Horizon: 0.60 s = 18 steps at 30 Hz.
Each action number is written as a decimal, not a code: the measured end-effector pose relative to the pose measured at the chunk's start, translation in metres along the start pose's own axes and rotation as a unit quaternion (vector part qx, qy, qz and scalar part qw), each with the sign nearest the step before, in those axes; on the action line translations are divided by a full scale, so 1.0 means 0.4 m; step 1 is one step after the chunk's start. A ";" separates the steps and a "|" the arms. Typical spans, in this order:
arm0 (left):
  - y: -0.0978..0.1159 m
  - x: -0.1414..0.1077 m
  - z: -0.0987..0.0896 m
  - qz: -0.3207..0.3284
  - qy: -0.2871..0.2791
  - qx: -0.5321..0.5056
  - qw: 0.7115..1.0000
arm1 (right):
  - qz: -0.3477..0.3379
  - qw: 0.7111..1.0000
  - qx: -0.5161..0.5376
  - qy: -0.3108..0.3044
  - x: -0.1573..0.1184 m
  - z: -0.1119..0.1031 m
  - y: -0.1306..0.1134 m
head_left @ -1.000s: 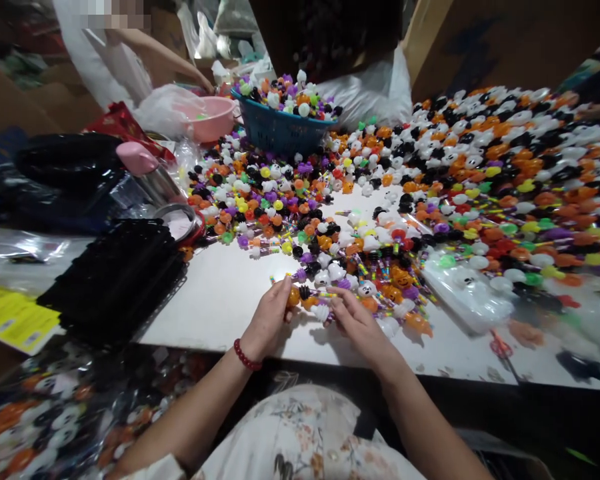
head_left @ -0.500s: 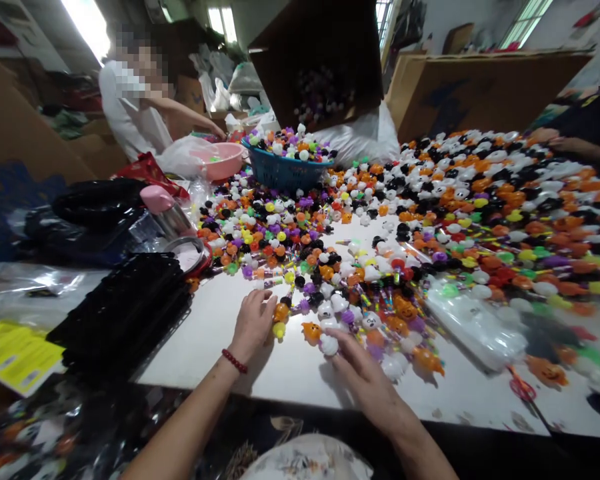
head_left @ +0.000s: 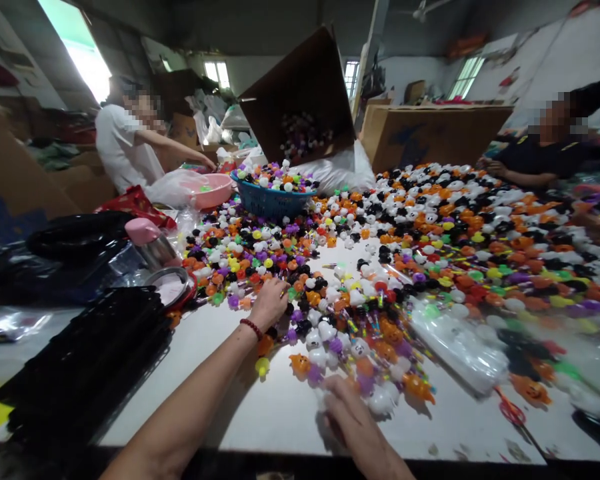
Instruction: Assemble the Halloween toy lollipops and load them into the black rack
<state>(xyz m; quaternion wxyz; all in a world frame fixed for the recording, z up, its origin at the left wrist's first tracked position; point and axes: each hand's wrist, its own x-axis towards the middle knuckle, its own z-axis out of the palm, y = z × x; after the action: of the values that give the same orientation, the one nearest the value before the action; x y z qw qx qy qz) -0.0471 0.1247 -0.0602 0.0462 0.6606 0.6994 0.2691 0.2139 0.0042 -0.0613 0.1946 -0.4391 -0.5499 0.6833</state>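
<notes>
My left hand (head_left: 270,303), with a red bead bracelet at the wrist, reaches into the near edge of the pile of small toys (head_left: 275,257). Its fingers are bent together over the toys, and what they hold is hidden. A yellow toy (head_left: 262,367) lies on the white tabletop (head_left: 240,400) below that wrist. My right hand (head_left: 347,413) hovers low over the table, blurred, its fingers apart with nothing seen in them. An orange pumpkin toy (head_left: 300,364) and a white toy (head_left: 383,399) are close to it.
A black stack (head_left: 90,353) and a pink-lidded bottle (head_left: 153,243) are at left. Behind the pile stand a blue basket (head_left: 273,200), a pink basin (head_left: 213,191) and a tilted carton (head_left: 300,100). Clear bags (head_left: 460,347) and red scissors (head_left: 511,408) lie right. Two people sit beyond.
The view has tilted up. My left hand has moved forward into the pile. My right hand has drawn back from the orange pumpkin and the white toy at its fingertips.
</notes>
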 end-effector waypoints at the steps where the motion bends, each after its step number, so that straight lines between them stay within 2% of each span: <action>1: 0.007 0.015 0.004 -0.002 0.006 0.001 1.000 | 0.009 1.000 0.023 -0.009 0.004 0.003 0.006; 3: 0.023 0.052 0.010 -0.007 0.018 0.006 1.000 | 0.007 0.999 0.031 -0.016 0.011 0.009 0.015; 5: 0.044 0.095 0.015 -0.005 0.020 0.013 1.000 | -0.022 0.999 -0.025 -0.011 0.015 0.011 0.024; 9: 0.102 0.197 0.043 0.025 -0.019 0.031 0.999 | -0.065 0.988 -0.138 0.002 0.019 0.009 0.047; 13: 0.169 0.311 0.101 0.070 -0.101 0.054 0.991 | -0.056 0.987 -0.149 0.002 0.031 0.016 0.077; 18: 0.226 0.407 0.180 0.155 -0.241 0.082 0.954 | -0.060 0.988 -0.144 -0.004 0.051 0.015 0.108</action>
<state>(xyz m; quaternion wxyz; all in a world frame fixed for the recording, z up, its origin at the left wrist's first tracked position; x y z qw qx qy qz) 0.0444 0.3001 -0.0344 0.1165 0.8078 0.5759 0.0474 0.2076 0.0022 -0.1087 0.1672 -0.4260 -0.6687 0.5860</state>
